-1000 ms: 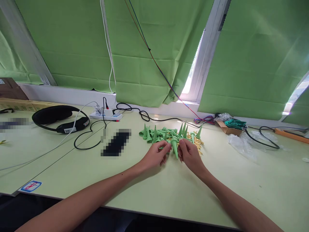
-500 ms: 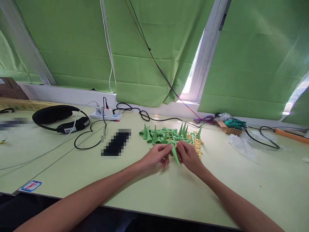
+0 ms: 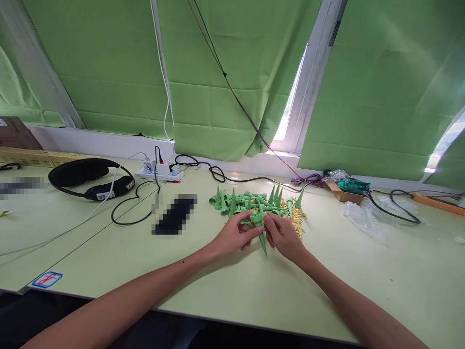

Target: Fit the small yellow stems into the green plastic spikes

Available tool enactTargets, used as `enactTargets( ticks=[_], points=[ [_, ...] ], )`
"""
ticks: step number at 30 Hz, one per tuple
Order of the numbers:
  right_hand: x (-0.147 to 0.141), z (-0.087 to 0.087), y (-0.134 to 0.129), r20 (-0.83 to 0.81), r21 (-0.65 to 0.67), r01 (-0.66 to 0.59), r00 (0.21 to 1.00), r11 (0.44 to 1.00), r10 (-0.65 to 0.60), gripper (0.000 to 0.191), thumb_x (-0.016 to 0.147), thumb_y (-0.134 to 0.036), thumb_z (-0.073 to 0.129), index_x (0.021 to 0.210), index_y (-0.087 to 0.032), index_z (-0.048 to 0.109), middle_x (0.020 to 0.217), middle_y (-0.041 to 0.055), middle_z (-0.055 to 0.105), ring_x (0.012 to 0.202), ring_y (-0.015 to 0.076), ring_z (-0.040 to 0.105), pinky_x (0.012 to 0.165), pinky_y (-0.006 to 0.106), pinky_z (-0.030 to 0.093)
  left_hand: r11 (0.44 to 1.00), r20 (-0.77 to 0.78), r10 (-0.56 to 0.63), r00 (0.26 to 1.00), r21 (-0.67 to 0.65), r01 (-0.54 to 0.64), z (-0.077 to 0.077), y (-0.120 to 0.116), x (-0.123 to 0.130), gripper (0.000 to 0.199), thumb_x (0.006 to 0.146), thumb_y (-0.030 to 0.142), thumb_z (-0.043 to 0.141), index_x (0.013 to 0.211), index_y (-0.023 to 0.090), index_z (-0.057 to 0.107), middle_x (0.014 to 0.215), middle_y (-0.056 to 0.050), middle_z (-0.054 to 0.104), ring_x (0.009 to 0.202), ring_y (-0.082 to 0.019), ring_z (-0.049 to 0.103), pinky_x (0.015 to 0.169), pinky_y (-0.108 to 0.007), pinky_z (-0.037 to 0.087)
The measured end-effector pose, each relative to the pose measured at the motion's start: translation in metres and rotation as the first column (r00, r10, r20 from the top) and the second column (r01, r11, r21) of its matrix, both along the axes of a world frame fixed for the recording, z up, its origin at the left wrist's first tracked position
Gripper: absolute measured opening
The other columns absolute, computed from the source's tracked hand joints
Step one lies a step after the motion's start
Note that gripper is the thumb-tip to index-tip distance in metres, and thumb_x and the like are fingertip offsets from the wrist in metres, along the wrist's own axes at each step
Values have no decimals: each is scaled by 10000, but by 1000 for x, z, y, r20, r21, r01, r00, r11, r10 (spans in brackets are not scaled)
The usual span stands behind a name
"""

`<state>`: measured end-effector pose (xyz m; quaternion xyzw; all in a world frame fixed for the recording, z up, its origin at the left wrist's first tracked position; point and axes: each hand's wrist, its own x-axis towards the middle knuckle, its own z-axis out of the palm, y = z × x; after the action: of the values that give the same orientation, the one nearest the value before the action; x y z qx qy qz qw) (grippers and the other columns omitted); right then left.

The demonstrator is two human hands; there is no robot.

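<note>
A green cone-shaped piece (image 3: 262,241), wide end up and tip pointing down, is gripped in my left hand (image 3: 236,234). My right hand (image 3: 285,236) is pinched at the right side of the cone's rim; what its fingertips hold is too small to make out. Just behind both hands lies a pile of green cone pieces (image 3: 232,203), several of them standing point up. Small yellow pieces (image 3: 298,220) are heaped at the right of that pile.
Left of the pile lies a blurred-out dark object (image 3: 175,214). Farther left are a black headband-like device (image 3: 92,189) and a power strip (image 3: 160,174) with cables. At the right, clear plastic bags (image 3: 363,220) lie beside a small cardboard box (image 3: 343,193).
The cone has tilted more upright, its tip shifting slightly left and down. My left fingers have changed their hold around it; my right hand has barely moved.
</note>
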<state>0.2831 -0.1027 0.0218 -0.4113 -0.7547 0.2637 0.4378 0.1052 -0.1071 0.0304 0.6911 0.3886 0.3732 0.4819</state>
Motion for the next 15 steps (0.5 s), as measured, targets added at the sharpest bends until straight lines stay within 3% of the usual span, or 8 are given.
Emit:
enactTargets(
  ticks=[6,15],
  points=[
    [0,-1,0,0,-12,-7,1000,1000,8,528,992,-565,319,592,-223,362,424,-40,409,409,115,409,465,257,326,979,-45,126,991,168,-117,-4,0,1,442,802,488,682,1083,171,555,551,76,461,475,-101,451,472,-230,352],
    [-1,1,0,44,18,30,999,999,-31,589,997,-560,303,517,-219,331,388,-32,389,395,107,386,487,267,328,936,-63,138,988,335,-109,-5,1,1,281,820,411,678,978,192,600,790,20,529,594,-95,488,537,-224,424]
  ],
)
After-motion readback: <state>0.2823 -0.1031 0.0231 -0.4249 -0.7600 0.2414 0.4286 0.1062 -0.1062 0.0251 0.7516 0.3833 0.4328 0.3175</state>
